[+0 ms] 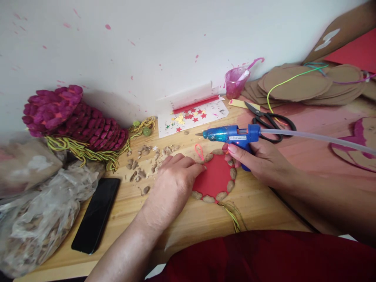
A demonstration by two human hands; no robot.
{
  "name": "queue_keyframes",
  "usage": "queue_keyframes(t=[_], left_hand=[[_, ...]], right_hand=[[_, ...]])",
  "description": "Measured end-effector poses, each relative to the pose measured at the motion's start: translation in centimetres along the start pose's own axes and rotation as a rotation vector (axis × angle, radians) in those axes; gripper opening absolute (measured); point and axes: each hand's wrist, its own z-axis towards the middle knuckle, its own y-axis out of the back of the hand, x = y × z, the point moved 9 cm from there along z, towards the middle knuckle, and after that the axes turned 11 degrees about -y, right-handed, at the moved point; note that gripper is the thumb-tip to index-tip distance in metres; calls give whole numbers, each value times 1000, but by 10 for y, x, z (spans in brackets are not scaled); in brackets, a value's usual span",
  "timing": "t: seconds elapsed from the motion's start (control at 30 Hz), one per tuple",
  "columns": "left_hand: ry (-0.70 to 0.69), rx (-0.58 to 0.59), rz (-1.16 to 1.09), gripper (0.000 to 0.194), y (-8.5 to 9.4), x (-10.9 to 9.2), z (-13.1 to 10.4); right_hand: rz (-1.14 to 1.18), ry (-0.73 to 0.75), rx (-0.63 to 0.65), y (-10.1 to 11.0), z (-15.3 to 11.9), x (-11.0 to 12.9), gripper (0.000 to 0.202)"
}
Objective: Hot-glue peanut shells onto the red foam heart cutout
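Observation:
My right hand (255, 156) is closed around a blue hot glue gun (229, 134), its nozzle pointing left above the far edge of a red disc (214, 176). A clear glue stick (293, 135) runs out of its back. Peanut shells (221, 196) ring the disc's rim, with a pink loop (199, 152) at the top and yellow-green strings (233, 217) at the bottom. My left hand (178, 176) covers the disc's left edge, fingers curled together and fingertips at the rim; what they hold is hidden.
Loose peanut shells (138, 172) lie left. Beyond are star stickers (190, 117), black scissors (272, 121), a pink-stained cup (235, 82) and cardboard discs (296, 84). A phone (95, 215), a plastic bag (44, 215) and stacked magenta pieces (76, 117) stand left, near the wall.

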Motion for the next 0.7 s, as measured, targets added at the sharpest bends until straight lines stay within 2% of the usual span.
queue_keyframes(t=[0.37,0.47,0.7], left_hand=[[-13,70,27,21,-3,-7,4],[-1,118,34,19,-3,-9,5],[-15,144,69,15,-4,-11,7]], right_hand=[[-38,13,-15,0,-1,-1,35],[-64,-13,-44,2,0,1,38],[-127,-27,-131,6,2,1,44]])
